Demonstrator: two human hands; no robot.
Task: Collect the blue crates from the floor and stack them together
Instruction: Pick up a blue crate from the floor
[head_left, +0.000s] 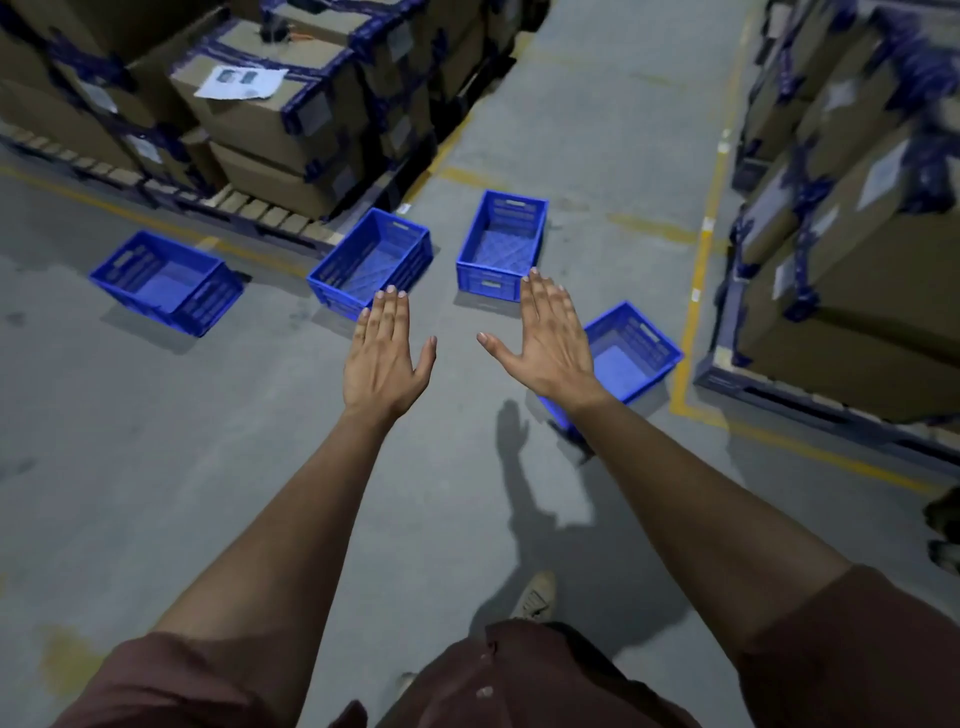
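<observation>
Left hand (387, 358), right hand (550, 340) – both flat, fingers spread, holding nothing, above floor (208, 441). Four blue crates on floor, unstacked: far-left (169, 283), centre-left (371, 260), centre (501, 244), near-right (631, 353) – partly behind right hand.

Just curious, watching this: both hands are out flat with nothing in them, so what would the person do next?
Probably step forward and lower the right hand to the nearest blue crate. All four crates lie apart on the floor, none stacked, and the left hand is empty too.
</observation>
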